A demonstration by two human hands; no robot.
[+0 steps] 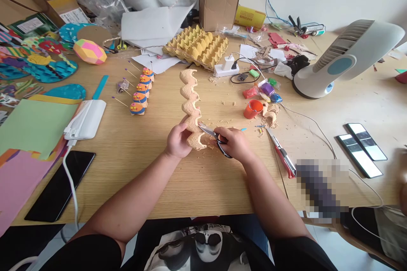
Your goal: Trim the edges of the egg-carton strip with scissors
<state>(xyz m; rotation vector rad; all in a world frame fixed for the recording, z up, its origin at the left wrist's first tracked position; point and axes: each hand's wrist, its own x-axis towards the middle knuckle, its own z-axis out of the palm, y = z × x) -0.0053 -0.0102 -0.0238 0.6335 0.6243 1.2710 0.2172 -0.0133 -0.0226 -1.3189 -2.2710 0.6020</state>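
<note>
My left hand (178,140) is closed around the near part of a strip of egg carton (190,103), tan and scalloped along its length. The strip points away from me over the table. In my right hand (235,142) is a pair of scissors (220,139) with black handles, fingers wrapped in the loops. Their blades reach to the strip's right edge, between two of its bumps. Whether the blades are parted is too small to tell. Small tan scraps lie on the table around the strip. Beyond my left hand stands a painted caterpillar (142,92) of orange and blue segments.
A yellow egg tray (199,46) lies at the back. To the right are an orange cup (253,109), clay packets (266,89), a red utility knife (282,156), a white fan (341,57) and phones (361,154). Coloured paper (41,125) and a power bank (85,119) lie left.
</note>
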